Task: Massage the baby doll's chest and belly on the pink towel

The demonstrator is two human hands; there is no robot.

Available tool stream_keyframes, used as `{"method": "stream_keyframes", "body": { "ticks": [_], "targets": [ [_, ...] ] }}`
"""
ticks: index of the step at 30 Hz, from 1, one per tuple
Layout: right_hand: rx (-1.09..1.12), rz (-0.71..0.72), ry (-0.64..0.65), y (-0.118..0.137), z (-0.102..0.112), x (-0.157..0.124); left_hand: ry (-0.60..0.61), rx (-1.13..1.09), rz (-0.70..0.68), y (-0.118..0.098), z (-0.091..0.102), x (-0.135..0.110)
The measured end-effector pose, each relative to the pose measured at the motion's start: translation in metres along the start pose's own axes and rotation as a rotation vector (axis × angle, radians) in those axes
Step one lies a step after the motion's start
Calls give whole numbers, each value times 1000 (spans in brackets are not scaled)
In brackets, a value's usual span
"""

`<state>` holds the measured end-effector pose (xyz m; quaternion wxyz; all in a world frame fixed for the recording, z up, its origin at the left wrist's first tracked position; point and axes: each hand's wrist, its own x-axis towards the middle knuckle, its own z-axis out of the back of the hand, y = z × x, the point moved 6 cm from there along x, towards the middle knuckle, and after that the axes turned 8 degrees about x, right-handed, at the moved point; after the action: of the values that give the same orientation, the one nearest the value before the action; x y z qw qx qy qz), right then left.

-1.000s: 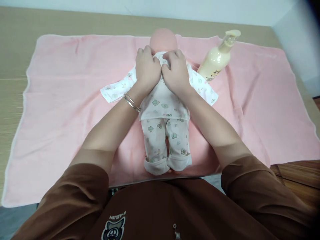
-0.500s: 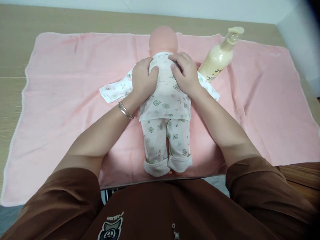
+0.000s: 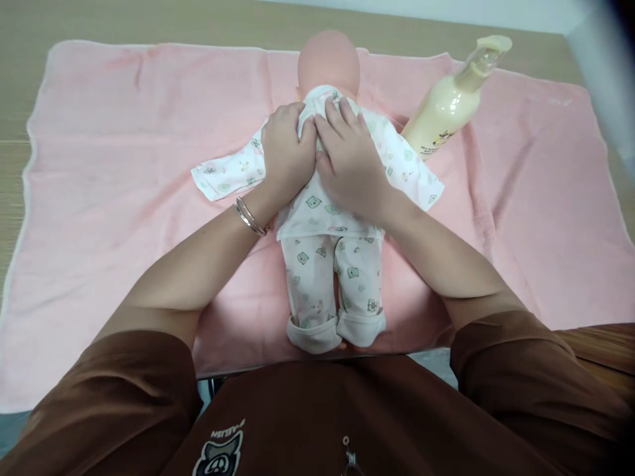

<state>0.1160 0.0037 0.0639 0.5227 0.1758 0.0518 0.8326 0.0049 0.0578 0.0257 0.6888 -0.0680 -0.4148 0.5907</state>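
Note:
A baby doll [image 3: 330, 63] lies face down, its head pointing away from me. It wears a white printed top [image 3: 302, 215] and matching trousers [image 3: 310, 277] with turned-up cuffs. My left hand [image 3: 288, 149] is closed around the doll's left-side shoulder, thumb along the back and fingers curled over the edge. Flat on the upper back, just beside it, lies my right hand [image 3: 350, 155], its fingers stretched and slightly apart. The doll's face is hidden beneath it.
A pink blanket [image 3: 114, 145] covers most of the wooden table [image 3: 198, 20] under the doll. To the doll's right a cream pump bottle [image 3: 444, 106] stands on the blanket, close to the sleeve. A wall [image 3: 446, 10] runs behind the table.
My right hand has moved left from the doll's right shoulder onto the middle of its back and flattened there. My left hand stays in place. The view has shifted slightly.

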Motion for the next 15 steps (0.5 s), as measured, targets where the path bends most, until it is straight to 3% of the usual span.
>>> {"method": "stream_keyframes", "body": {
  "ticks": [2,6,9,12,15],
  "targets": [
    [92,2,-12,-20,-1,11,10,-1,15,0,0,1],
    [168,-178,-49,-53,-2,21,1,-4,2,-2,0,1],
    [57,-220,-23,-34,-3,7,-33,21,-24,-3,1,-1],
    [-78,-87,6,6,-3,-9,-38,21,-36,-1,-1,-1],
    [-58,-29,15,16,-3,-12,-27,11,-29,2,-3,0]
  ]
}}
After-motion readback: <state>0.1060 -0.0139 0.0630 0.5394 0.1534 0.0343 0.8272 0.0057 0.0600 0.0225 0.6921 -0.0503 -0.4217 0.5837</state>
